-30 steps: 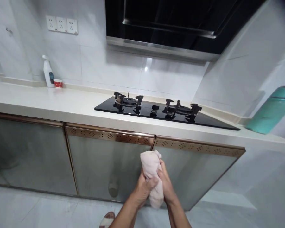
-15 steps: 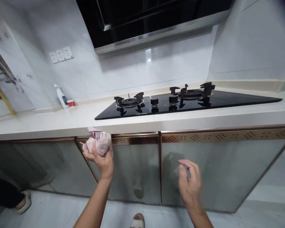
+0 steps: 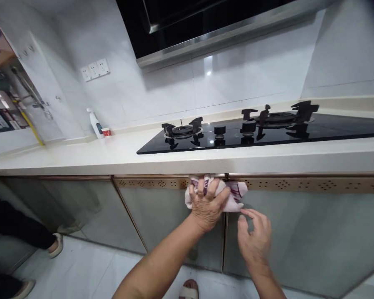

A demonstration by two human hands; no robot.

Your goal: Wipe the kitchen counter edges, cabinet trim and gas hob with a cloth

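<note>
My left hand (image 3: pixel 205 207) presses a crumpled pale pink cloth (image 3: pixel 230 204) with purple markings against the perforated copper-coloured trim (image 3: pixel 152 183) under the counter edge. Its fingers are bent over the cloth, at the seam between two cabinet doors. Just below and to the right, my right hand (image 3: pixel 256 236) hovers before the frosted cabinet door (image 3: pixel 305 232), thumb and fingers curved with a gap between them. Its index fingertip is close to the cloth's lower corner; I cannot tell whether they touch.
A black gas hob (image 3: pixel 212 143) with two burners lies on the white countertop (image 3: pixel 124 151), below a dark range hood (image 3: pixel 205 25). A white spray bottle (image 3: pixel 95 123) and a red cup (image 3: pixel 106 132) stand at the back left. Another person's legs (image 3: pixel 21 232) show at the left.
My left hand has moved right along the trim with the cloth, from the left end of the middle door to its right seam. My right hand keeps its curved shape. The view has shifted left.
</note>
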